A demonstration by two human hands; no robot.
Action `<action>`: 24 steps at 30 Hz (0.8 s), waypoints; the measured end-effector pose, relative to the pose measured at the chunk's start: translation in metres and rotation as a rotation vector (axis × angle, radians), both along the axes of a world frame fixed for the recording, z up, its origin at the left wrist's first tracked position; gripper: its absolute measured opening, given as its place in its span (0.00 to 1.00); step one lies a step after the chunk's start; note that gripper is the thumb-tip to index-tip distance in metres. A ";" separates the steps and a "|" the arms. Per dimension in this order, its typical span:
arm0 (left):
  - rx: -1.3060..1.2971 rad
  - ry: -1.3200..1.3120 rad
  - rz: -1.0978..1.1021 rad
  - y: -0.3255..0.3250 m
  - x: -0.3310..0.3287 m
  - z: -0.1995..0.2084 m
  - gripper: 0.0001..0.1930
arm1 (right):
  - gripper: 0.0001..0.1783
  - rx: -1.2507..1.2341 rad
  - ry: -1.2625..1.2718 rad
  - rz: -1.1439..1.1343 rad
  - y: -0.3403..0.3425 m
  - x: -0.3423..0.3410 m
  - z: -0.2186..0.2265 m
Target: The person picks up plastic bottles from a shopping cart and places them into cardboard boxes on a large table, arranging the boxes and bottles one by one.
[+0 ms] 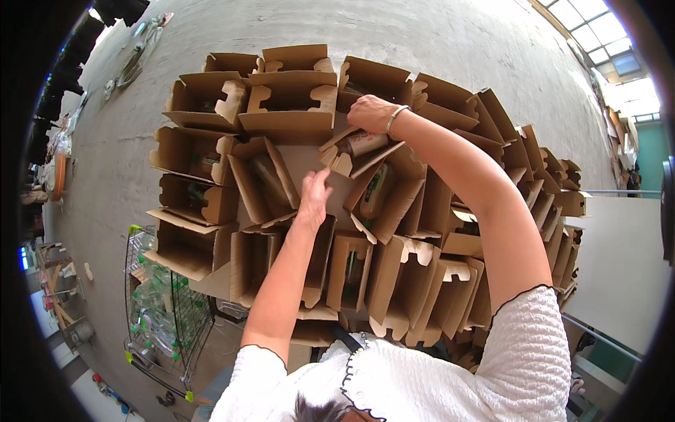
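Note:
A small open cardboard box [341,166] lies tilted among the others, with a bottle bearing a white label with red print [364,143] inside it. My right hand [371,114] is closed at this box's far edge, its fingers curled and partly hidden. Just left of the box's near flap is my left hand [316,191]. Its fingers are half bent and apart, with the tips close to or touching the flap. To the right of the tilted box stands another open box [401,204], which holds a bottle with a green and white label [376,191].
Many open brown boxes crowd around my hands, including an upright box [292,126] at the far side. Some hold bottles. At the left stands a wire cart [172,299] full of clear bottles with green caps. A pale board [619,267] is at the right.

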State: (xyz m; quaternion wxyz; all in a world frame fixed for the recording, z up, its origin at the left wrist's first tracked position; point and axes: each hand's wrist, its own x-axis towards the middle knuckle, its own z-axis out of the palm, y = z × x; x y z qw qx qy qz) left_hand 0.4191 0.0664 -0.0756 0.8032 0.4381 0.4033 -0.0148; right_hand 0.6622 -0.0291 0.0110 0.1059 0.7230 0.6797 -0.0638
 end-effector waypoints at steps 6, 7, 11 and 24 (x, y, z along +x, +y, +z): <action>-0.461 -0.092 -0.181 -0.041 0.038 0.009 0.30 | 0.09 -0.182 0.123 -0.134 -0.008 0.032 0.013; -0.474 -0.120 -0.186 -0.048 0.043 0.008 0.29 | 0.09 -0.165 0.137 -0.146 -0.009 0.037 0.013; -0.483 -0.169 -0.161 -0.067 0.069 -0.004 0.24 | 0.10 -0.082 0.201 -0.255 -0.031 0.063 0.000; -0.508 -0.002 -0.259 -0.050 0.110 -0.043 0.12 | 0.08 -0.286 0.080 -0.465 -0.048 0.062 0.007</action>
